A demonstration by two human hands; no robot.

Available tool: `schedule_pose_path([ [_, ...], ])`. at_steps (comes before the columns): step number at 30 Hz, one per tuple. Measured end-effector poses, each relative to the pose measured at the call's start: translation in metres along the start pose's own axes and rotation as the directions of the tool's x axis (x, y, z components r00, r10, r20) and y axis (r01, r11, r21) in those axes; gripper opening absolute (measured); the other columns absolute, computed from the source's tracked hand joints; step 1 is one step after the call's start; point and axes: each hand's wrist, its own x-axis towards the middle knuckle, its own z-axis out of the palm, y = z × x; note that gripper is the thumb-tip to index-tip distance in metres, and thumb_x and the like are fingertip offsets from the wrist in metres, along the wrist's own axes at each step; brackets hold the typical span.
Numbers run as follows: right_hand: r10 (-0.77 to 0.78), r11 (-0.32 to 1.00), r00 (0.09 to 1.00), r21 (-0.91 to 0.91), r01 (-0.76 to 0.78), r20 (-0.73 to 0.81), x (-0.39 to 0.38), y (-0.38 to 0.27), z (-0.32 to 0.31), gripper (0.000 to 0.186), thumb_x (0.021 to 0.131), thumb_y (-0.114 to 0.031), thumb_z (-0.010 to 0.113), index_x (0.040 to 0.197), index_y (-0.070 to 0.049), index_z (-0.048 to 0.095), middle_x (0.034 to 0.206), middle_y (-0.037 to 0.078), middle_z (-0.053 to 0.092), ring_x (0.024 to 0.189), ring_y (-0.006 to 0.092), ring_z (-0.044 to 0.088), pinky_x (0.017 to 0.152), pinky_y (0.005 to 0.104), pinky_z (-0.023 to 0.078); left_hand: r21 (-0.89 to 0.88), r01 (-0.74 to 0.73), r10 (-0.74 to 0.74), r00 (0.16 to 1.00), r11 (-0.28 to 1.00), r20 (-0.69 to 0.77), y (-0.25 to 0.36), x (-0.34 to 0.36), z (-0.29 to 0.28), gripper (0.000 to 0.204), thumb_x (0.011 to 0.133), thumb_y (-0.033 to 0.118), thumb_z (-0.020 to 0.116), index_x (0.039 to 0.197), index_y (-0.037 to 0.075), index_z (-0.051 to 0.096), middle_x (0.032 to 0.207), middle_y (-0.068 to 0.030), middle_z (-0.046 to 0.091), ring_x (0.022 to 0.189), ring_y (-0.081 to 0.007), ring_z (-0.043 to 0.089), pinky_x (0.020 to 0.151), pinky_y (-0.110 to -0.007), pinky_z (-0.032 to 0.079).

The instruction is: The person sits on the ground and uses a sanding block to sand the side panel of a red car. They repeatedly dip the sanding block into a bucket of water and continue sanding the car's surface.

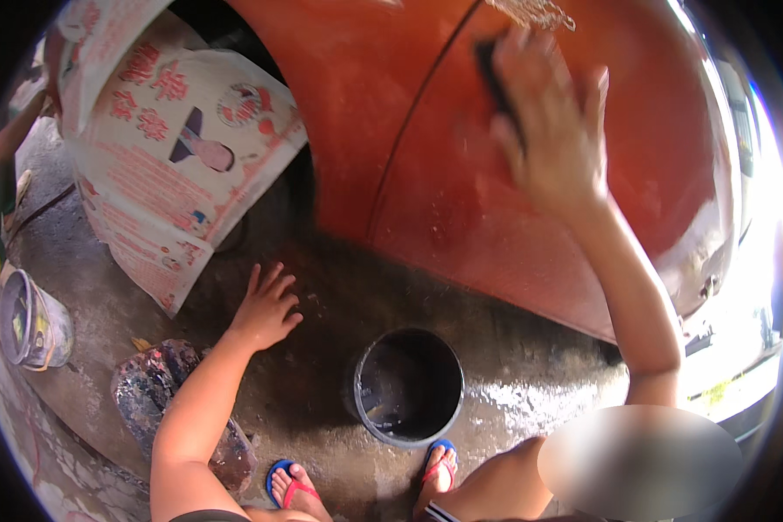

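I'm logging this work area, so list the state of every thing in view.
Left hand: empty, fingers spread
Right hand: over the dark pad, blurred, grip unclear
Dark pad: against the orange bodywork
Orange bodywork: shiny in places
Black bucket: upright, open, contents unclear
Pale bucket: open, contents unclear
Printed sheet: bent
Floor: wet in places
Sandals: worn

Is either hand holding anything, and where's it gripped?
The right hand holds a dark pad from above, under spread fingers; blur hides the exact grip. The left hand is empty.
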Motion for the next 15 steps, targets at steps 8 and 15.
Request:
schedule_pose_path([
  [8,-0.197,0.980,0.958,0.067,0.187,0.208,-0.003,-0.007,0.002,0.086,0.093,-0.044,0.068,0.167,-0.018,0.033,0.172,0.005,0.035,0.161,0.0275,0.027,0.126,0.0618,0.017,0.000,0.101,-0.101,0.991,0.995,0.089,-0.009,0.003,0.013,0.037,0.095,0.042,0.072,0.116,0.011,0.074,0.154,-0.0120,0.050,0.158,-0.0359,0.026,0.129,-0.065,0.009],
  [15,-0.595,0.803,0.776,0.147,0.577,0.208,-0.020,-0.013,0.009,0.082,0.093,-0.038,0.068,0.164,-0.010,0.037,0.170,0.010,0.037,0.157,0.0289,0.033,0.125,0.0600,0.023,0.020,0.189,-0.190,0.975,0.982,0.111,-0.017,0.004,0.016,0.037,0.095,0.043,0.072,0.114,0.011,0.074,0.156,-0.0135,0.049,0.159,-0.0361,0.025,0.129,-0.065,0.010],
])
